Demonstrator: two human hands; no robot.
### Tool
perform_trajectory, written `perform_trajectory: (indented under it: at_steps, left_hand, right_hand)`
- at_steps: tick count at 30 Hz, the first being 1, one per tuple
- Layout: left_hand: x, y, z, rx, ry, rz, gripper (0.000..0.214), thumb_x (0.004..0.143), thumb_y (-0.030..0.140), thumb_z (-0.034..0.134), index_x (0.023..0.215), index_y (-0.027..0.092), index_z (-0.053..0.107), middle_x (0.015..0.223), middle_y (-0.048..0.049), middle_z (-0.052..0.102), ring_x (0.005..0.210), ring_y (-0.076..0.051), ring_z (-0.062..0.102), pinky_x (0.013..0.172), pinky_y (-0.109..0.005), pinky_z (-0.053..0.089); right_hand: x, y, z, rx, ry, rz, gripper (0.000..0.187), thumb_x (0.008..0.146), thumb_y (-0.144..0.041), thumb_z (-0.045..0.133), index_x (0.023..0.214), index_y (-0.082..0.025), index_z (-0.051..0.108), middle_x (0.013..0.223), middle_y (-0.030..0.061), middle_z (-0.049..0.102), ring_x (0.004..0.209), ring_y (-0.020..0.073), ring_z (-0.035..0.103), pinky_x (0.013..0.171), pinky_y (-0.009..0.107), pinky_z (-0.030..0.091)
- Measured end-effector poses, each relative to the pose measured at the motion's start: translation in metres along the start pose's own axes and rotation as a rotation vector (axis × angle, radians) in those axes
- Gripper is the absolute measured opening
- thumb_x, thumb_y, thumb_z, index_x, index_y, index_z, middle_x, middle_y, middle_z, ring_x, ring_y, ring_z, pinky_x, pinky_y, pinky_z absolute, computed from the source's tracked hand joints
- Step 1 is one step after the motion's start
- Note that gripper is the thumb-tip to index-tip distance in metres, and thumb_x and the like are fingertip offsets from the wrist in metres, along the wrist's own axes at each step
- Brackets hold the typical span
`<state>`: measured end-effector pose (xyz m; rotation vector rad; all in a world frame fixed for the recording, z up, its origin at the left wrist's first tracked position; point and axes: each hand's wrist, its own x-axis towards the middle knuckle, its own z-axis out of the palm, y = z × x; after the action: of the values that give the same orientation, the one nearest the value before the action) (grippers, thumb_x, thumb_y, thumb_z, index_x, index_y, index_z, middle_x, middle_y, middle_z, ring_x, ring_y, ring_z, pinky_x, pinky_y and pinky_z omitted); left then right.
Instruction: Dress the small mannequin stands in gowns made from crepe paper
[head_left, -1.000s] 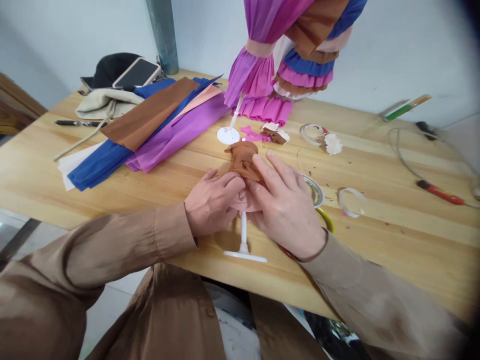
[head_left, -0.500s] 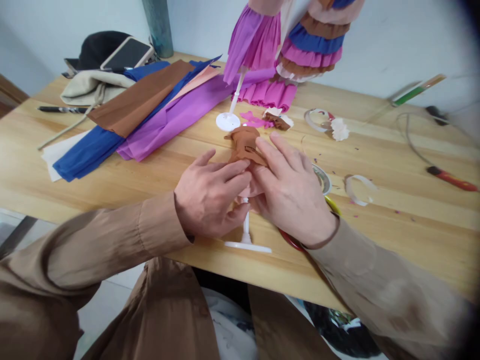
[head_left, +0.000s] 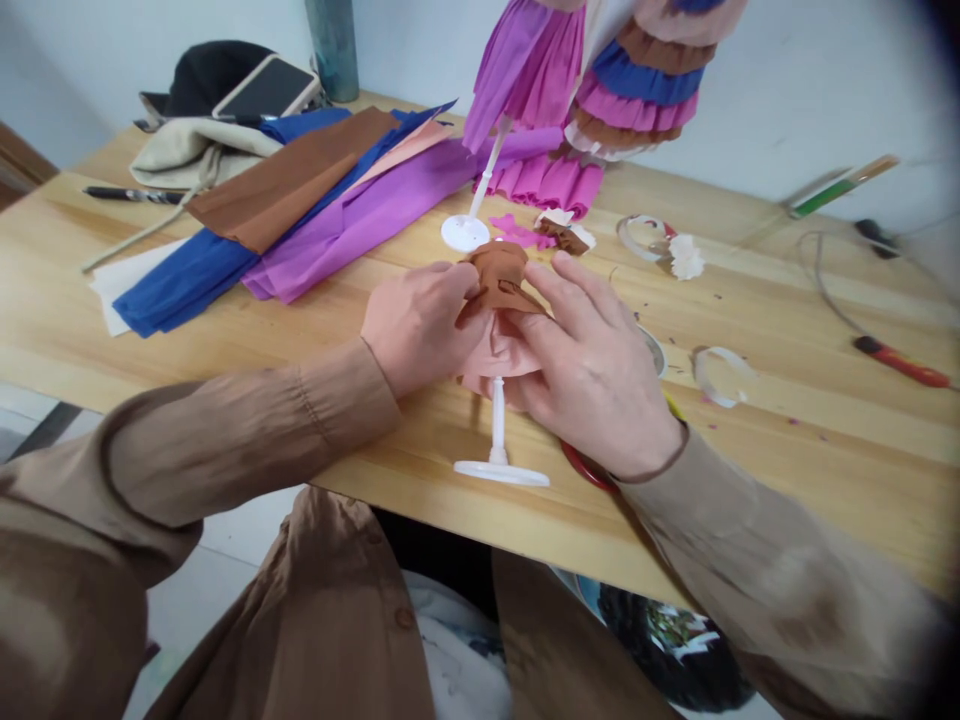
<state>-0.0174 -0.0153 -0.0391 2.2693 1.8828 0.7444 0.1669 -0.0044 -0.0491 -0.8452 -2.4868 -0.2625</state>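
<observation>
Between my hands, a small form on a white stand (head_left: 498, 425) wears pink crepe paper (head_left: 501, 350) below and brown crepe paper (head_left: 501, 272) above. The stand tilts off the table, its round base toward me. My left hand (head_left: 424, 325) pinches the left edge of the brown paper between thumb and curled fingers. On the other side, my right hand (head_left: 589, 350) holds the brown paper's right edge, thumb underneath and fingers stretched along it. Its palm hides part of the pink paper.
Folded crepe paper strips (head_left: 322, 215) lie at the left. Behind stand a doll stand with a purple skirt (head_left: 525, 75) and a ruffled tiered dress (head_left: 645, 85). Tape rings (head_left: 724, 375), paper scraps (head_left: 566, 235), a brush (head_left: 844, 188) and red-handled scissors (head_left: 589, 468) lie around.
My left hand has moved up from the pink paper and closed its fingers on the brown paper's left edge. More of the pink paper and stem shows. The right hand stays nearly in place.
</observation>
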Motion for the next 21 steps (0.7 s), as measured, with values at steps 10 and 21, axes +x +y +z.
perform_trajectory:
  at_steps: [10, 21]
  left_hand:
    - [0.005, 0.0007, -0.0003, 0.052, -0.058, -0.016, 0.017, 0.085, 0.022, 0.048, 0.072, 0.022, 0.059, 0.066, -0.002, 0.062, 0.067, -0.017, 0.058, 0.062, -0.031, 0.036]
    - [0.0021, -0.0001, -0.005, 0.023, -0.067, -0.057, 0.014, 0.083, 0.027, 0.054, 0.071, 0.022, 0.058, 0.066, -0.0011, 0.063, 0.065, -0.016, 0.058, 0.064, -0.031, 0.04]
  right_hand:
    - [0.0058, -0.0022, -0.0019, -0.002, -0.185, 0.033, 0.042, 0.086, -0.034, 0.063, 0.124, -0.02, 0.057, 0.151, 0.0148, 0.04, 0.14, 0.0456, 0.03, 0.101, 0.066, 0.04]
    - [0.0069, -0.0019, -0.0057, -0.084, -0.276, 0.073, 0.045, 0.082, -0.03, 0.064, 0.122, -0.012, 0.058, 0.149, 0.0221, 0.041, 0.138, 0.0458, 0.034, 0.1, 0.062, 0.043]
